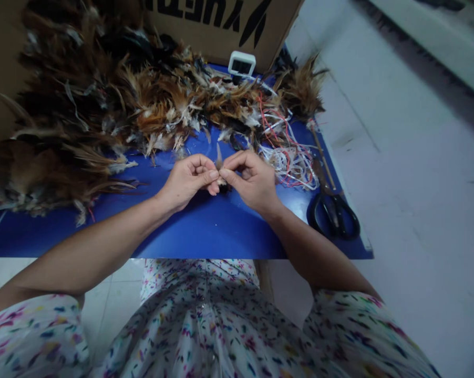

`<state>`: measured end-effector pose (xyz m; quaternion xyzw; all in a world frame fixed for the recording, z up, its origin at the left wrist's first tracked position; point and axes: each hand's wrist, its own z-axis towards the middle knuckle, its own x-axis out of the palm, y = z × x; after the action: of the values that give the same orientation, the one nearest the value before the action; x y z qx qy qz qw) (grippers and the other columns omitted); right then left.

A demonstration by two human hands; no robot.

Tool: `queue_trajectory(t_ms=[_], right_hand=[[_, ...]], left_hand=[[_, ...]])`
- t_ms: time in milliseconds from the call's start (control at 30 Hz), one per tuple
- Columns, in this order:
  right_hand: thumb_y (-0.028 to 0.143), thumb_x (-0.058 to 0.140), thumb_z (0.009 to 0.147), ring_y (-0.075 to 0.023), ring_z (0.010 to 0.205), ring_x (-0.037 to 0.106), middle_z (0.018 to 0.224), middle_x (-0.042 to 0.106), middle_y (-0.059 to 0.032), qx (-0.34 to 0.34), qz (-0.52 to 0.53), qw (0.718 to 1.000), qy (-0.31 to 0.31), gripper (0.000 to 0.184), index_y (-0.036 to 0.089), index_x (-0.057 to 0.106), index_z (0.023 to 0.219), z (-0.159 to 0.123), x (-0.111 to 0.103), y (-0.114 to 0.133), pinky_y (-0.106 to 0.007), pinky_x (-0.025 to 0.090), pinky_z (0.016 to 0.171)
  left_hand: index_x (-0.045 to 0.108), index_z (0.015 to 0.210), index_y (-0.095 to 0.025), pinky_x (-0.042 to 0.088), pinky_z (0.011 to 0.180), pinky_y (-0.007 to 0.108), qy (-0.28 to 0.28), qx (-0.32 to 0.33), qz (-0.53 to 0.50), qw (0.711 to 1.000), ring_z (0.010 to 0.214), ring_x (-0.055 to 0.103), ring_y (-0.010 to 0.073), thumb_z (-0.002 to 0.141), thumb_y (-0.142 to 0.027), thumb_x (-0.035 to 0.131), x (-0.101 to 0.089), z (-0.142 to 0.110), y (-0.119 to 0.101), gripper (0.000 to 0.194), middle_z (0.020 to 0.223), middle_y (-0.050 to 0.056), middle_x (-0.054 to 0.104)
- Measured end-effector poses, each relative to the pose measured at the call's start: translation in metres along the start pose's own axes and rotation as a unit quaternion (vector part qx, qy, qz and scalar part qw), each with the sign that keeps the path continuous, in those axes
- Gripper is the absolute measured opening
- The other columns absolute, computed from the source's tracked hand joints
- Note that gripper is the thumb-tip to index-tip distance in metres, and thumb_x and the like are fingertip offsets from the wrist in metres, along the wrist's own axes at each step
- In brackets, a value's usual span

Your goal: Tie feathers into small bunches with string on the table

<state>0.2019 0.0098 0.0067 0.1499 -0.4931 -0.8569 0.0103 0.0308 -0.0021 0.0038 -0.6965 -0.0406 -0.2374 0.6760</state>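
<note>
My left hand (193, 178) and my right hand (251, 177) meet over the blue tabletop, thumbs and forefingers pinched together. Between the fingertips is a small feather (219, 153), its pale brown tip pointing away from me. A dark tuft (223, 187) shows just below the fingertips; whether it belongs to the same feather I cannot tell. Behind my hands spreads a large heap of brown and black feathers (150, 100). To the right of my right hand lies a tangle of white and red string (290, 163).
Black-handled scissors (333, 214) rest near the table's right edge, beside a thin wooden stick (324, 157). A small white digital display (241, 64) stands in front of a cardboard box (205, 37) at the back. Another feather bunch (306, 86) sits at the far right corner of the blue table (213, 231).
</note>
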Motion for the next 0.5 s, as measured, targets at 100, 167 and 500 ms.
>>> queue_trajectory(t_ms=[100, 167, 500], right_hand=[[0.038, 0.075, 0.085, -0.0125, 0.072, 0.06, 0.078, 0.065, 0.0015, -0.007, -0.018, 1.0, -0.023, 0.02, 0.022, 0.063, 0.082, -0.0005, -0.0004, 0.0007, -0.029, 0.051, 0.069], [0.035, 0.075, 0.085, -0.012, 0.07, 0.06, 0.078, 0.065, 0.0021, -0.016, -0.022, 0.999, -0.036, 0.018, 0.022, 0.063, 0.085, -0.001, -0.0005, 0.0014, -0.028, 0.051, 0.068], [0.038, 0.078, 0.083, -0.0194, 0.079, 0.063, 0.079, 0.069, -0.0017, -0.093, -0.113, 0.989, -0.031, 0.018, 0.025, 0.065, 0.081, -0.0024, -0.0054, 0.0019, -0.037, 0.052, 0.077]], left_hand=[[0.058, 0.076, -0.013, 0.053, 0.05, 0.019, -0.005, 0.006, 0.007, 1.0, 0.049, 0.065, 0.0097, 0.063, -0.04, 0.093, -0.0002, 0.0, -0.0001, 0.046, 0.058, 0.0, 0.069], [0.059, 0.076, -0.013, 0.053, 0.05, 0.018, -0.009, 0.009, 0.007, 1.0, 0.049, 0.065, 0.01, 0.062, -0.039, 0.093, -0.0002, 0.0, -0.0003, 0.045, 0.057, 0.0, 0.069], [0.057, 0.078, -0.014, 0.055, 0.052, 0.02, -0.02, -0.025, -0.006, 0.999, 0.052, 0.067, 0.0111, 0.058, -0.039, 0.095, -0.0037, 0.0011, 0.0011, 0.05, 0.057, -0.002, 0.067]])
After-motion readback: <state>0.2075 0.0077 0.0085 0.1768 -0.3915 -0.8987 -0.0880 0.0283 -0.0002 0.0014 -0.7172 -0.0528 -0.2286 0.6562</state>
